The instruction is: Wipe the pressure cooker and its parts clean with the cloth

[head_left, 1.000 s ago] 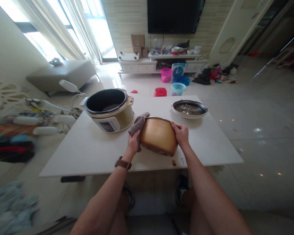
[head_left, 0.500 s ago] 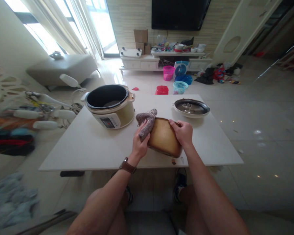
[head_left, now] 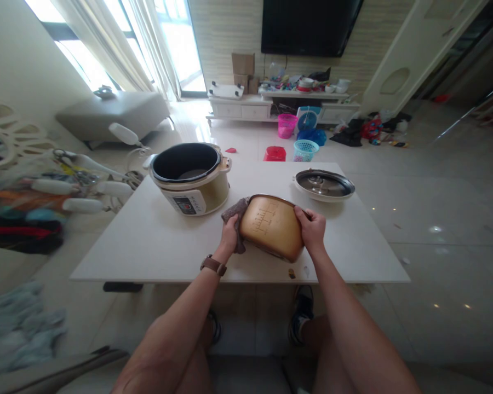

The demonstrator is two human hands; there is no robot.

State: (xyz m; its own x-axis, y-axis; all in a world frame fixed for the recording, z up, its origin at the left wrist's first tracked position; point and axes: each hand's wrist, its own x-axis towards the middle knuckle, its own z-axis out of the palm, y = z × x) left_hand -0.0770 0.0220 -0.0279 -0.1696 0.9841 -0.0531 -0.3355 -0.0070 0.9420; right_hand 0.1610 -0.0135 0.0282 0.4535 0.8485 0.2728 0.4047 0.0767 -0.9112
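Note:
A gold-coloured inner pot (head_left: pixel 271 227) with dark scale marks is held tilted over the front of the white table. My right hand (head_left: pixel 313 225) grips its right edge, thumb on the gold surface. At the pot's left side, my left hand (head_left: pixel 229 236) is closed on a grey-brown cloth (head_left: pixel 236 209) that touches the pot. Its fingertips are partly hidden by the cloth. To the left stands the electric cooker (head_left: pixel 205 194), lidless, its dark inside showing. On the right, the round cooker lid (head_left: pixel 324 186) lies with its metal inner side up.
The white table (head_left: pixel 148 257) ends just before my knees. Two small objects, one of them a dark and yellow piece (head_left: pixel 291 273), lie at its front edge. Beyond it are a red bucket (head_left: pixel 275 153) and a light-blue basket (head_left: pixel 305 150). A white lamp (head_left: pixel 123 133) rises at the left.
My left hand and the cloth have slid left and down to the pot's left side. The pot has turned, and its scale marks now show. My right hand keeps its grip.

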